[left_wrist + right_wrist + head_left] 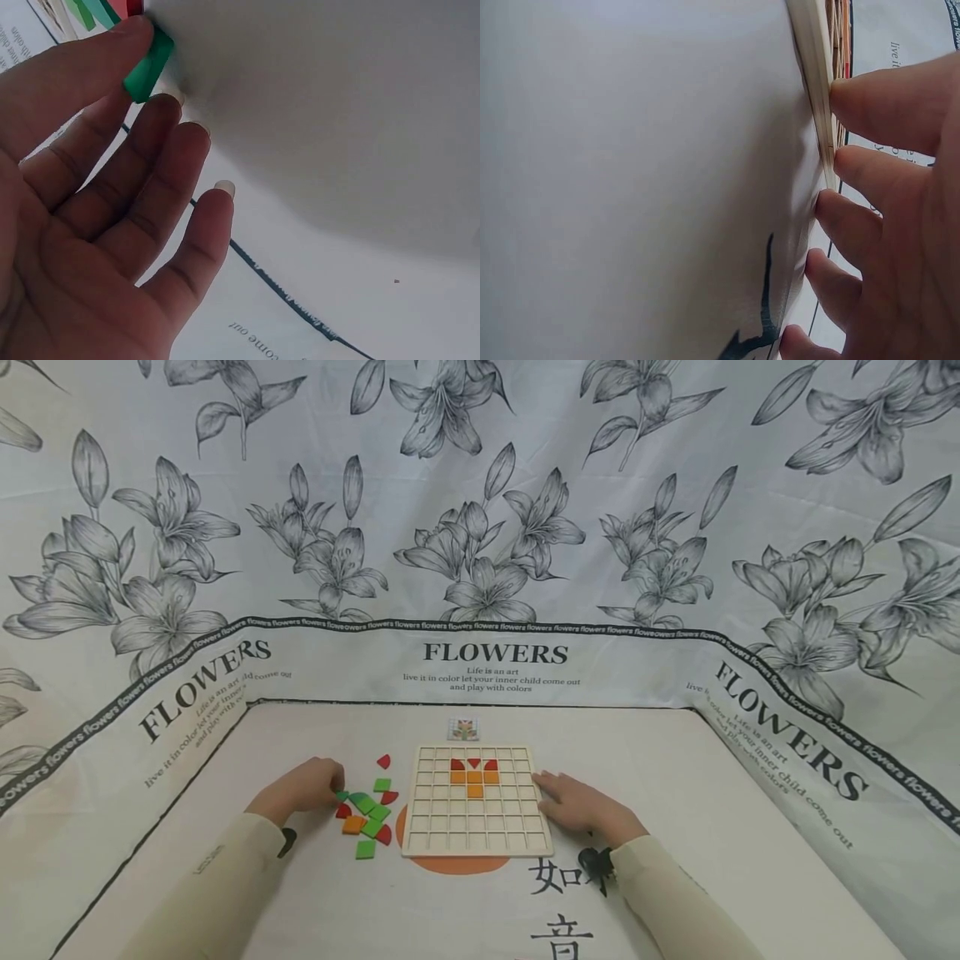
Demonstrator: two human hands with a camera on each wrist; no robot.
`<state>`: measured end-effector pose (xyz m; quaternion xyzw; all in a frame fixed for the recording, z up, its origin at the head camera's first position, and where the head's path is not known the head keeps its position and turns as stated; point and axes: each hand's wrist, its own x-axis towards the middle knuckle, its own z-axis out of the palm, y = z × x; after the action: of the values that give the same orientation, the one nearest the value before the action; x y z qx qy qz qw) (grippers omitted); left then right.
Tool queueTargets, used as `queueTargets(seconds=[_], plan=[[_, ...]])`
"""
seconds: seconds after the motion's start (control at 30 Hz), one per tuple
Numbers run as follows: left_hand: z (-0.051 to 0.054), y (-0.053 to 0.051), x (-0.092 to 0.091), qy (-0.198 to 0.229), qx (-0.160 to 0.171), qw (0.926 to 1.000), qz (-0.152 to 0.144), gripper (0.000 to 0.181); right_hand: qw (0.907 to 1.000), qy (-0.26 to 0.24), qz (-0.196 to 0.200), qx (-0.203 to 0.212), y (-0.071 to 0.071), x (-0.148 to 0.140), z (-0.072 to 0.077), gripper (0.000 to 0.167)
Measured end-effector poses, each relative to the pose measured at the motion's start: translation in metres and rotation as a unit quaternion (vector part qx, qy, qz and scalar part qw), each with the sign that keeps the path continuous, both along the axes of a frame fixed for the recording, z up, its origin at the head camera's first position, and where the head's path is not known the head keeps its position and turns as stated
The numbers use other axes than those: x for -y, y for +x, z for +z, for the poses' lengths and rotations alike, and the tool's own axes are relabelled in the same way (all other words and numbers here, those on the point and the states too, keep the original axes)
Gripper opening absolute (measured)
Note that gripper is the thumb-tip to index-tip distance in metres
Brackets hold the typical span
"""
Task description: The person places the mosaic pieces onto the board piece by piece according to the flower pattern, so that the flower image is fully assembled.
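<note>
Carrying everything, the white table (pixel 765 877) holds a gridded wooden board (pixel 442 827) midway between its left and right edges. Toward the right edge, the right hand (pixel 585 806) touches the board's side, its grip spread. Nearer the left edge is the left hand (pixel 309 787). A patterned card (pixel 463 729) lies between board and far edge. Loose pieces (pixel 365 850), green, red and orange, cluster left of the board; orange squares (pixel 475 792) and red pieces (pixel 491 766) fill some cells. The left grip pinches a green piece (pixel 150 71) between thumb and fingers.
</note>
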<state>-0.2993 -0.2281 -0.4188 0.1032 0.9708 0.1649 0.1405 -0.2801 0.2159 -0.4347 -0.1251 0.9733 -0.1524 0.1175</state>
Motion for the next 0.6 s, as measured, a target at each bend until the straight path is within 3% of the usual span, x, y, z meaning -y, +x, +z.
queueTargets(seconds=[0.3, 0.6], plan=[[0.006, -0.007, -0.007, 0.024, -0.032, 0.9992, -0.002, 0.006, 1.0000, -0.001, -0.004, 0.000, -0.002, -0.001, -0.001, 0.057], [0.008, -0.018, -0.038, 0.066, -0.025, 0.9975, 0.008, 0.015, 1.0000, -0.002, -0.007, -0.001, -0.003, -0.001, -0.005, 0.057]])
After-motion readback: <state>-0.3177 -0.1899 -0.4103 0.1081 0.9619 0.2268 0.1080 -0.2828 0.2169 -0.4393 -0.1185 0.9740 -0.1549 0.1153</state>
